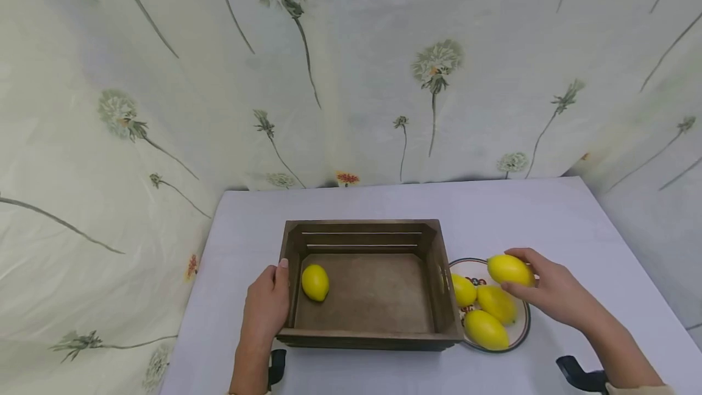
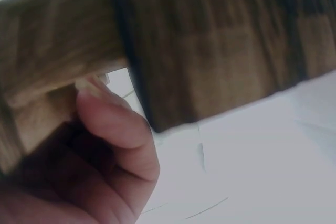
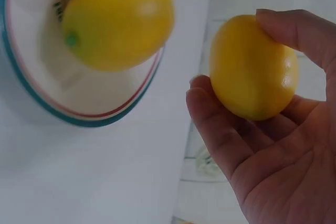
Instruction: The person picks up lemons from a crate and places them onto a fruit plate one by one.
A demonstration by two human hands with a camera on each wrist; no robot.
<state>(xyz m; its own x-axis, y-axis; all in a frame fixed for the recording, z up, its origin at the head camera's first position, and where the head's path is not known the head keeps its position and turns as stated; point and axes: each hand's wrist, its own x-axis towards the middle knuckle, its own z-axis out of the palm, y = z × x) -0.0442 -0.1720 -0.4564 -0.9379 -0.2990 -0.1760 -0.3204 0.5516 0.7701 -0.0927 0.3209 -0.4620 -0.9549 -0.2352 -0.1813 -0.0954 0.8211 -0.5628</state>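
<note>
A brown wooden crate (image 1: 373,337) sits on the table, with one lemon (image 1: 315,283) inside near its left wall. My left hand (image 1: 267,300) grips the crate's left side; in the left wrist view its fingers (image 2: 118,119) curl at an opening beneath a wooden slat. Right of the crate, my right hand (image 1: 556,288) holds a lemon (image 1: 510,270) between thumb and fingers over the plate's far right part. That same lemon (image 3: 253,66) shows whole in the right wrist view. Three more lemons lie on the round plate (image 1: 520,337), the leftmost partly hidden by the crate.
A white cloth (image 1: 351,373) covers the table. Fabric printed with dandelions (image 1: 373,78) hangs behind and at both sides. Dark straps or mounts (image 1: 581,377) are visible at both wrists. The plate stands close against the crate's right wall.
</note>
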